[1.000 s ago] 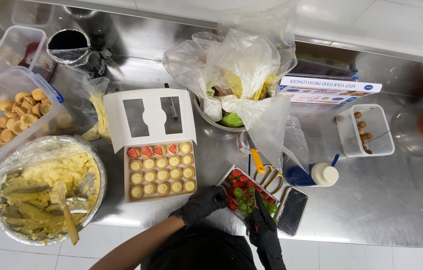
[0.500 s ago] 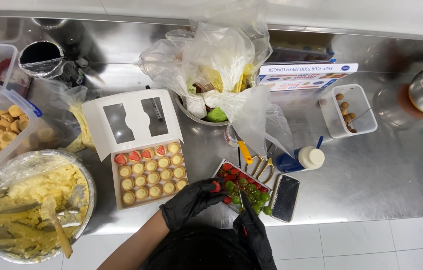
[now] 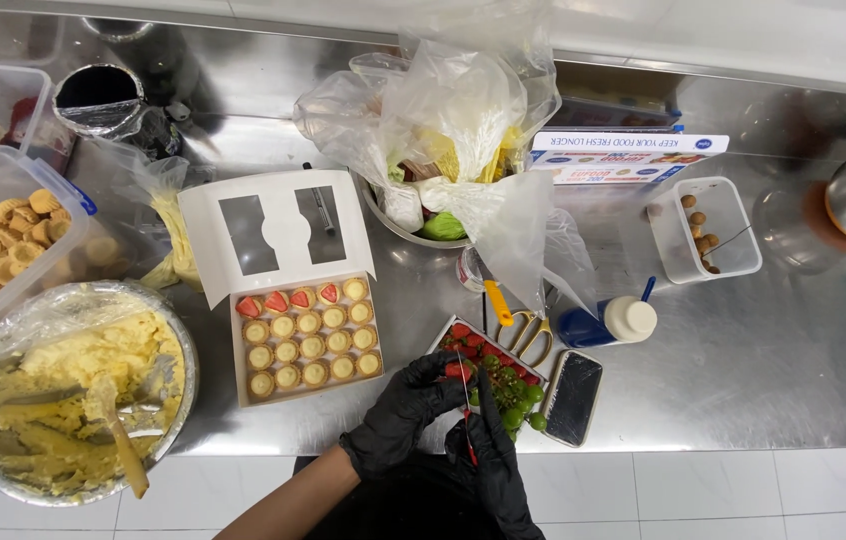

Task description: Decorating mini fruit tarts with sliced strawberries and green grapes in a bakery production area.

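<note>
Both black-gloved hands met over the small tray [image 3: 533, 372] of strawberries and green grapes. The left hand [image 3: 405, 412] pinched a strawberry piece [image 3: 457, 370], its shape mostly hidden by the fingers. The right hand [image 3: 496, 462] was closed around a knife [image 3: 465, 400], handle concealed, thin blade running near-vertically, tip away from the person.

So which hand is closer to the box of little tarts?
The left. The left hand sits just right of the tart box, by its lower corner, pinching a strawberry piece. The right hand is farther right, below the fruit tray.
</note>
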